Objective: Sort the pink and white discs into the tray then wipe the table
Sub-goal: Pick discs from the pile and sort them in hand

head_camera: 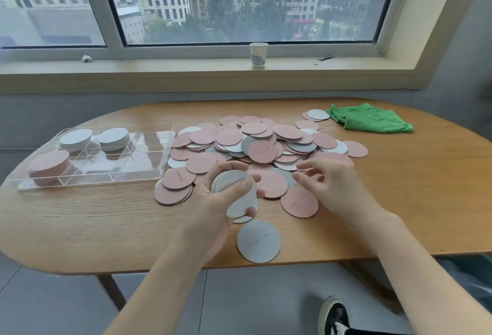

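A big heap of pink and white discs (262, 143) covers the middle of the wooden table (106, 222). My left hand (213, 196) grips a stack of white discs (241, 193) above the table's near side. To its right, my right hand (327, 183) hovers over the heap's near edge, fingers loosely curled; I cannot tell whether they pinch a disc. One white disc (258, 242) lies alone near the front edge. The clear tray (149, 148) on the left holds two white stacks (76, 139) (114, 137) at the back and a pink stack (49, 165) at the front left.
A green cloth (370, 121) lies crumpled at the table's back right, with two discs (316, 115) beside it. A paper cup (258, 55) stands on the windowsill behind the table. A shoe (334, 316) shows below the table edge.
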